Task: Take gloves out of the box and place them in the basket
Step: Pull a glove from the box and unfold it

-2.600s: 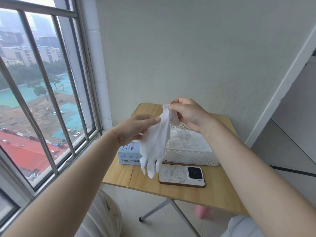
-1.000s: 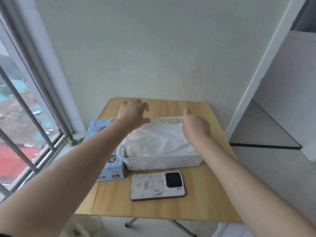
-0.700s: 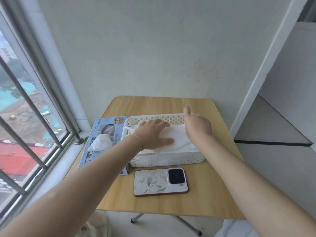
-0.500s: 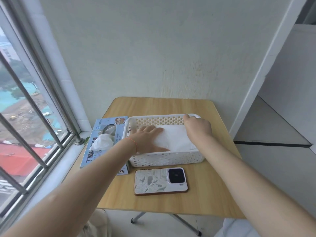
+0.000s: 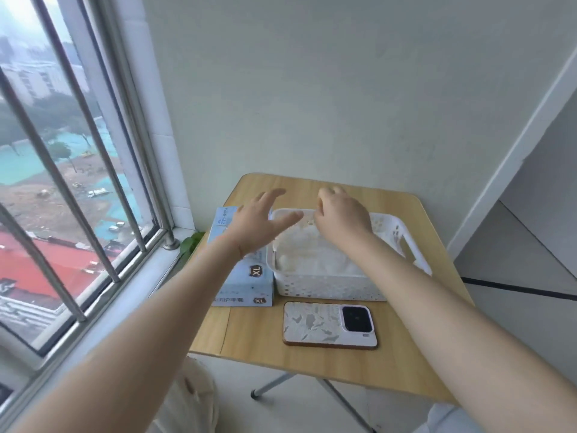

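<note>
White gloves (image 5: pixel 315 260) lie heaped in the basket (image 5: pixel 331 287), next to the glove box (image 5: pixel 246 282). Left hand (image 5: pixel 256 225) hovers spread and empty over the box, probably reaching; right hand (image 5: pixel 342 215) hangs loosely curled, empty, above the basket.

A pale blue glove box (image 5: pixel 242 276) marked XL lies flat on the counter (image 5: pixel 312 357), touching the left wall of a white perforated basket (image 5: pixel 331 287). Crumpled white gloves (image 5: pixel 315 260) lie heaped inside the basket.
</note>
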`<state>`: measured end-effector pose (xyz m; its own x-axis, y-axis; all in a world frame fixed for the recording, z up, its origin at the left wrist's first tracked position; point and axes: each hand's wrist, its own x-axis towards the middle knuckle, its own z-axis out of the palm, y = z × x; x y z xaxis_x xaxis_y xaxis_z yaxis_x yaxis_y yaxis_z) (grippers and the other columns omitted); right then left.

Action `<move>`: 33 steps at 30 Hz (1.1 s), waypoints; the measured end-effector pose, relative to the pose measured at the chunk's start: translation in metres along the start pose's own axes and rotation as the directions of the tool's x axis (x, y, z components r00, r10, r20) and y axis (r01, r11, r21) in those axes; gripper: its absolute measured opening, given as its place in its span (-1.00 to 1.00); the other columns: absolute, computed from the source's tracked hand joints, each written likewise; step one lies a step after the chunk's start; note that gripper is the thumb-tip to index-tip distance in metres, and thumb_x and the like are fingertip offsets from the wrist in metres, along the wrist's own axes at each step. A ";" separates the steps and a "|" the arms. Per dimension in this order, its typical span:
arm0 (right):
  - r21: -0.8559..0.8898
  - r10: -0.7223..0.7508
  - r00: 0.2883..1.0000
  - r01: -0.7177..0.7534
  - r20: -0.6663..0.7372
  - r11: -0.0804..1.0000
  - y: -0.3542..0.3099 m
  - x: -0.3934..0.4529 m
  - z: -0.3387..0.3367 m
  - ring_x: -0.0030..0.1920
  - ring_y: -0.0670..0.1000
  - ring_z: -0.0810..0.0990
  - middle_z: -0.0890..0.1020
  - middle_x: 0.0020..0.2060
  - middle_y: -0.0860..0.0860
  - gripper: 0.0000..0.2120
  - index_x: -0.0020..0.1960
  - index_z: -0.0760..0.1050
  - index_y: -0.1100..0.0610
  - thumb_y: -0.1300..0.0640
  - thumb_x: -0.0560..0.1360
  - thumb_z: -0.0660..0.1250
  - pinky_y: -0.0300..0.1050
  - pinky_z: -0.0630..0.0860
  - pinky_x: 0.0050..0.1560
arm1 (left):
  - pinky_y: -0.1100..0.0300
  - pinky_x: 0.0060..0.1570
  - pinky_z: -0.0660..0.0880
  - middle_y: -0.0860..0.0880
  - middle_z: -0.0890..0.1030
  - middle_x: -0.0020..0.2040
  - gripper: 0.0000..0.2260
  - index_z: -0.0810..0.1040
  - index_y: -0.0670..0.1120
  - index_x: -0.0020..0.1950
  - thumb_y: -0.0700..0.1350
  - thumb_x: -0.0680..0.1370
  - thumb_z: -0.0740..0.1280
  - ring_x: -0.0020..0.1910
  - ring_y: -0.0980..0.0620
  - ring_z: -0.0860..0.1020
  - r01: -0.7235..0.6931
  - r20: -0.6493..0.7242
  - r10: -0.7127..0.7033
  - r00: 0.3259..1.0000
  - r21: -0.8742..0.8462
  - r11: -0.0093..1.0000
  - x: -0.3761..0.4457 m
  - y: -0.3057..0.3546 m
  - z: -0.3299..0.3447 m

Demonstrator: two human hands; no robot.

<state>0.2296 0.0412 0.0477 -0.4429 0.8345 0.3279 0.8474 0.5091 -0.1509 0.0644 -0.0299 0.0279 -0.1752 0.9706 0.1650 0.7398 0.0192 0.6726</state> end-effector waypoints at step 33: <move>0.924 0.190 0.976 0.026 -0.106 0.381 -0.098 0.025 -0.033 -0.23 -0.01 0.58 0.60 -0.22 -0.02 -0.89 -0.11 0.45 0.06 0.13 0.60 0.22 -0.11 0.51 -0.21 | 0.16 0.20 0.48 0.05 0.58 0.17 -0.58 0.53 0.10 0.23 0.16 0.43 0.50 0.20 0.10 0.53 0.043 -0.189 -0.134 0.973 -0.423 0.905 -0.041 -0.050 -0.056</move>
<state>0.1446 0.0054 0.1016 -0.2405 0.8888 0.3900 0.0407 0.4107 -0.9109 -0.0017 -0.0843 0.0283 -0.3929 0.8961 0.2066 0.3869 -0.0427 0.9211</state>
